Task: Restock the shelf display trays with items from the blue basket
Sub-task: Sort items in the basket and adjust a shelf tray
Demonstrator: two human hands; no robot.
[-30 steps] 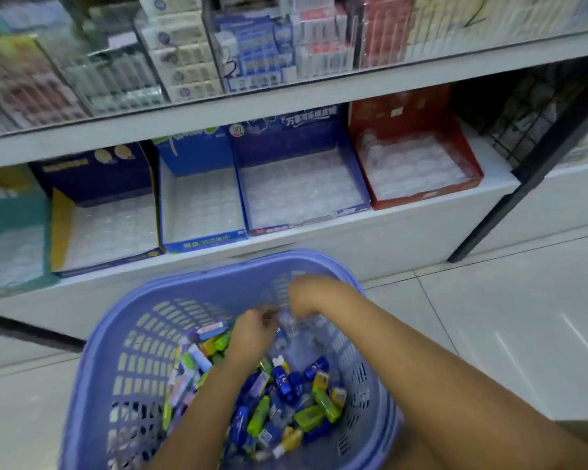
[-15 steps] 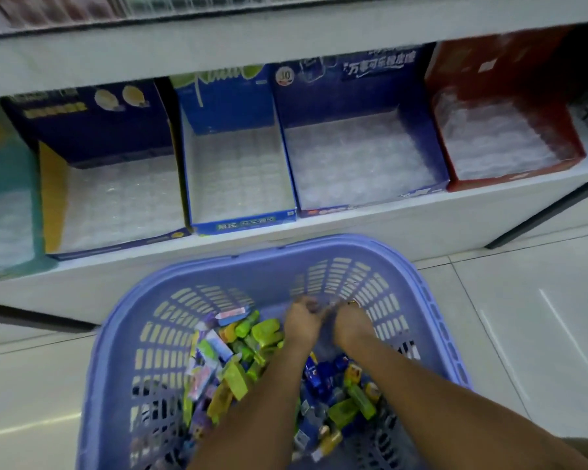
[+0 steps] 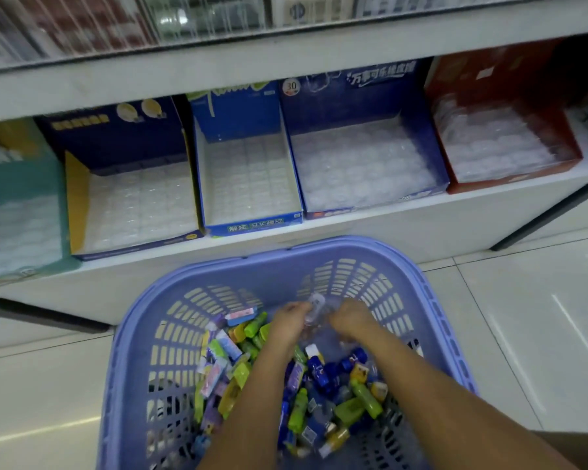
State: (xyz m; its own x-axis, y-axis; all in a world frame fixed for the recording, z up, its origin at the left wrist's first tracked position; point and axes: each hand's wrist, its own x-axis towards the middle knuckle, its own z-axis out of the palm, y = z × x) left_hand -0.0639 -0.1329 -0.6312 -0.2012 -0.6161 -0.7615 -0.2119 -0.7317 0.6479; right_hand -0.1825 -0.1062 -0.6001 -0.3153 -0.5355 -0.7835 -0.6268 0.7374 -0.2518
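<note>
The blue basket (image 3: 438, 320) stands on the floor before the low shelf, holding several small colourful items (image 3: 323, 378) in green, blue, yellow and pink. Both hands are inside it near the far wall. My left hand (image 3: 287, 322) holds a small clear plastic piece (image 3: 314, 307) at its fingertips. My right hand (image 3: 352, 320) is curled over clear pieces just right of it; its fingers are hidden. On the shelf sit display trays with clear blister inserts: a navy and yellow tray (image 3: 78, 198), a narrow blue tray (image 3: 252, 225), a wide blue tray (image 3: 431, 154) and a red tray (image 3: 455, 184).
A teal tray (image 3: 53, 184) stands at the far left of the shelf. The upper shelf (image 3: 286, 52) carries packaged goods behind a clear rail. A black frame leg (image 3: 550, 215) slants down at the right. Pale floor tiles (image 3: 530, 317) surround the basket.
The camera has come closer and tilted down over the basket. Both hands have moved together toward the basket's far wall, and a clear piece now shows at my left fingertips.
</note>
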